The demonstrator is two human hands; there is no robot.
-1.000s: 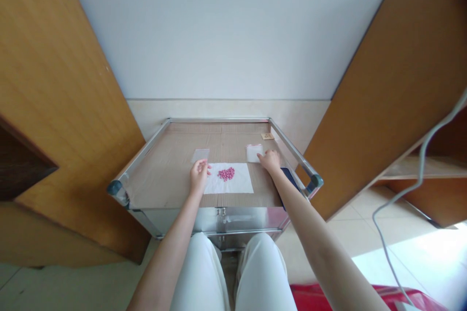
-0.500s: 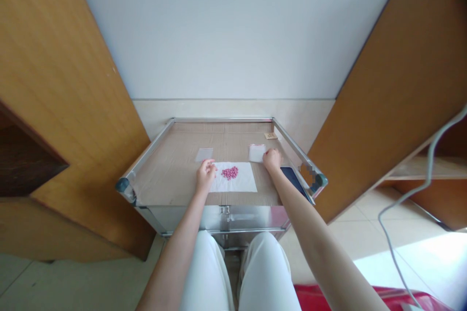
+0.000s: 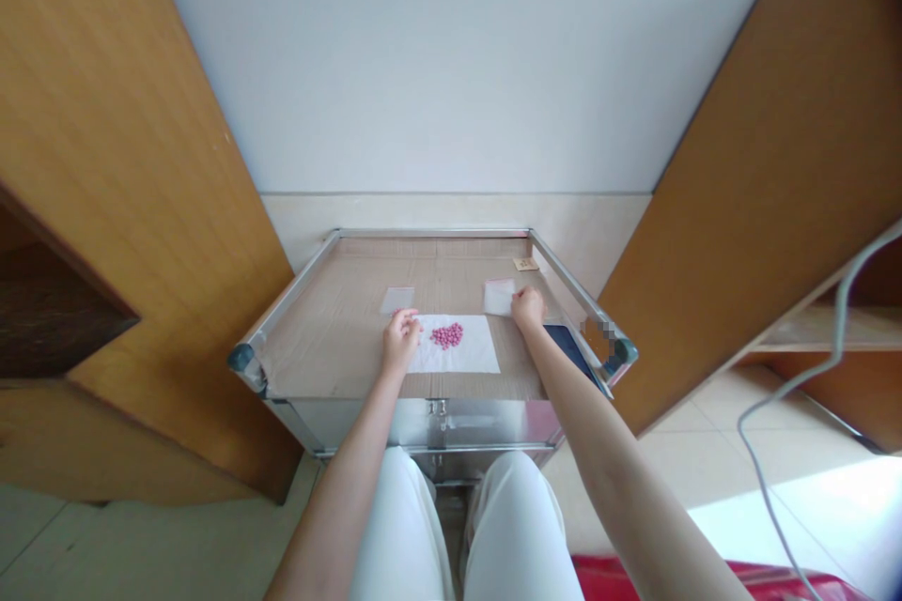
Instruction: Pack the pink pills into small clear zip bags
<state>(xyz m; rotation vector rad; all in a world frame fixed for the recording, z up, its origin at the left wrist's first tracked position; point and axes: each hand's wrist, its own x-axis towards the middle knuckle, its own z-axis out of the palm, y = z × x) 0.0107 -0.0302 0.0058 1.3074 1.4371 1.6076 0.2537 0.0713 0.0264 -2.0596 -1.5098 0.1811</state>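
Your left hand [image 3: 402, 338] is at the left edge of a white sheet [image 3: 469, 357], near its far corner, fingers bent and loosely gathered. The fingertips are too small to make out, so you cannot tell whether that grip is closed on anything. A heap of small pink pellets [image 3: 446, 335] lies on the sheet, just to the right of this hand, packed close together toward the sheet's far half. Beyond your left hand a clear flat packet [image 3: 397, 300] lies on the table [image 3: 310, 347].

Your right hand [image 3: 528, 307] is curled, knuckles up, at the right side of a whitish packet [image 3: 499, 297], which lies flat beyond the sheet's far right corner. The fingers are folded in and the tips are hidden, so you cannot tell whether this grip pinches the packet's edge or only rests beside it.

Under your right forearm and partly covered by it, a dark flat device [image 3: 570, 347] lies near the table's right side. A small tan card [image 3: 525, 264] sits in the far right corner, beyond your right hand. A metal rail [image 3: 433, 232] runs along the table's far edge, just in front of the wall [image 3: 437, 66].
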